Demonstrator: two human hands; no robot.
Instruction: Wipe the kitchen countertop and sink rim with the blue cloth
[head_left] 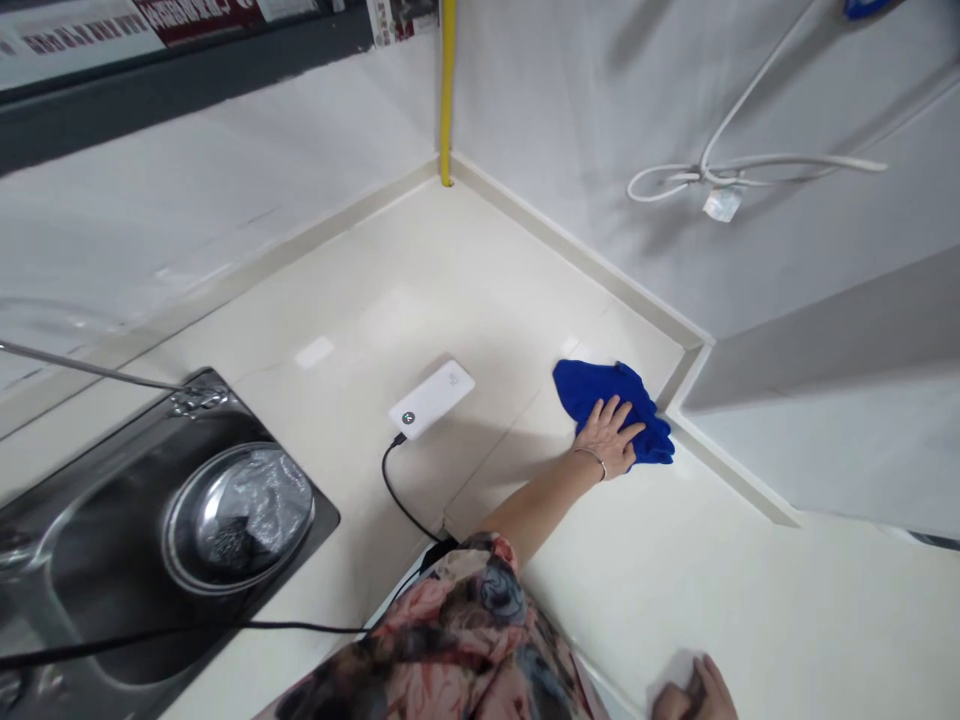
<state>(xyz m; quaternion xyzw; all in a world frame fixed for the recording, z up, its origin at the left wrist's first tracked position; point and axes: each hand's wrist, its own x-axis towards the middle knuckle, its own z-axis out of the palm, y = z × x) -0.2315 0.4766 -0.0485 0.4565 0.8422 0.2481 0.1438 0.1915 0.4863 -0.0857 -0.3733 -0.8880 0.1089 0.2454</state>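
A blue cloth (600,385) lies crumpled on the cream countertop (750,590), close to the raised edge strip at the corner of the wall. Pressed on top of it is my left hand (607,437), palm down with the fingers spread; a thin bracelet circles the wrist. My right hand (694,690) shows only in part at the bottom of the view, where its fingers rest apart on the counter with nothing seen in them. The rest of that hand is cut off by the frame.
A white power bank (433,398) with a black cable (394,490) lies left of my arm. Further left, a dark sink (97,560) holds a metal bowl (176,540) with crumpled clear plastic. A yellow pipe (448,100) enters the back corner; a white cord (697,178) hangs by the wall.
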